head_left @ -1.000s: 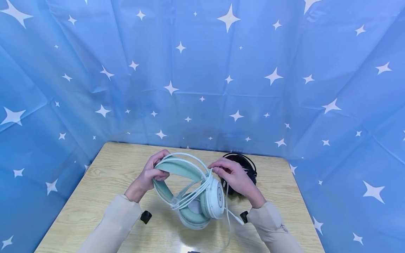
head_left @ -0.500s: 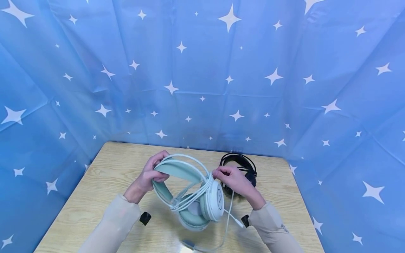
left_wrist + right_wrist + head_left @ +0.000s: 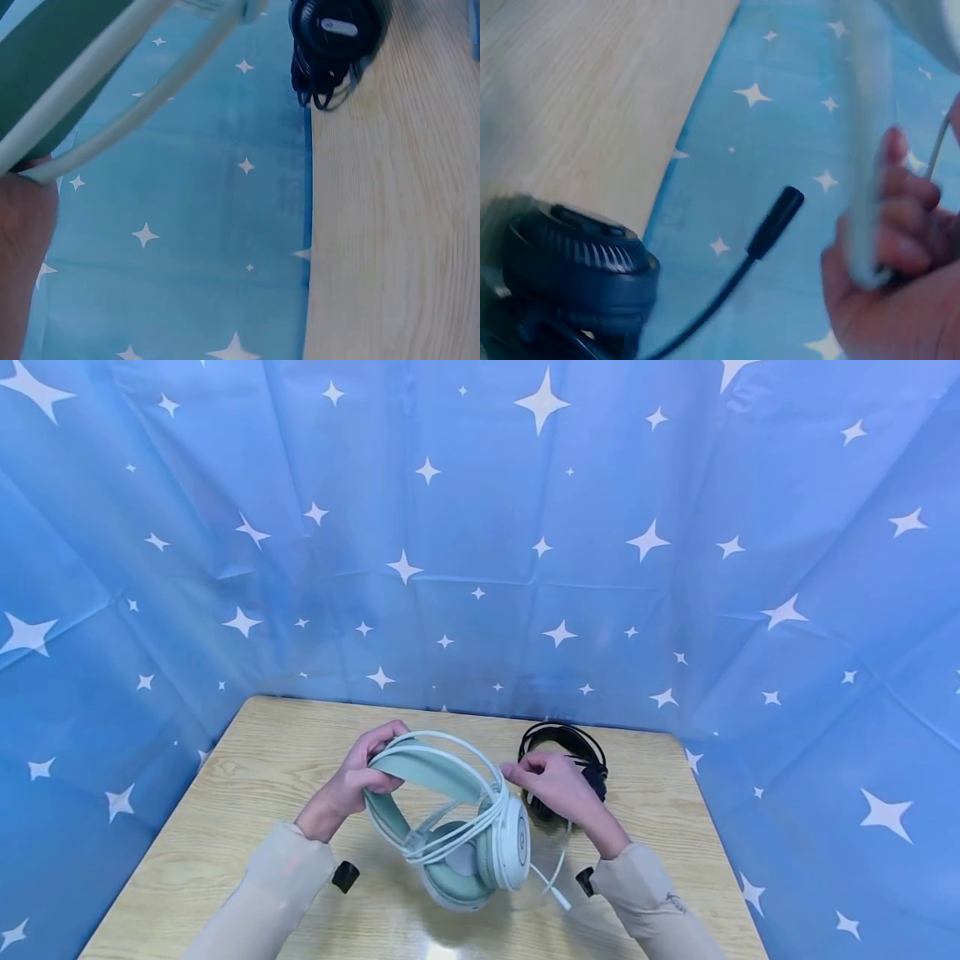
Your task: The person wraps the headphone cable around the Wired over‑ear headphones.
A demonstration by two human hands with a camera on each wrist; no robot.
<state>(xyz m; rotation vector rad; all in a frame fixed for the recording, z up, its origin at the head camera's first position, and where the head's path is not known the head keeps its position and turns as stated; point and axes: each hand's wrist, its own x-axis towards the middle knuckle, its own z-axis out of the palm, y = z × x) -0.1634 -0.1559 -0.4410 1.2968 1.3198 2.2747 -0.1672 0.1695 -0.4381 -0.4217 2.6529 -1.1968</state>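
Observation:
A white headset (image 3: 513, 843) with pale green cushions is held up over the table, tilted, its cable (image 3: 491, 814) wound in several strands around the headband and ear cup. My left hand (image 3: 360, 772) grips the headband (image 3: 427, 768) at its left end; the green band and white tubes also fill a corner of the left wrist view. Beside the right ear cup, my right hand (image 3: 558, 785) has curled fingers pinching a thin stretch of cable (image 3: 939, 146). A white microphone boom (image 3: 555, 893) sticks out below the ear cup, and shows blurred in front of the right hand in the right wrist view.
A black headset (image 3: 573, 747) with a microphone (image 3: 776, 221) lies at the back right of the wooden table (image 3: 247, 777), partly behind my right hand. Blue star-patterned cloth (image 3: 480, 527) hangs behind the table and at both sides.
The loose cable below my right hand has swung from the table's front toward the right. My right hand has shifted slightly down, and fewer strands seem to reach it. The left hand keeps its grip.

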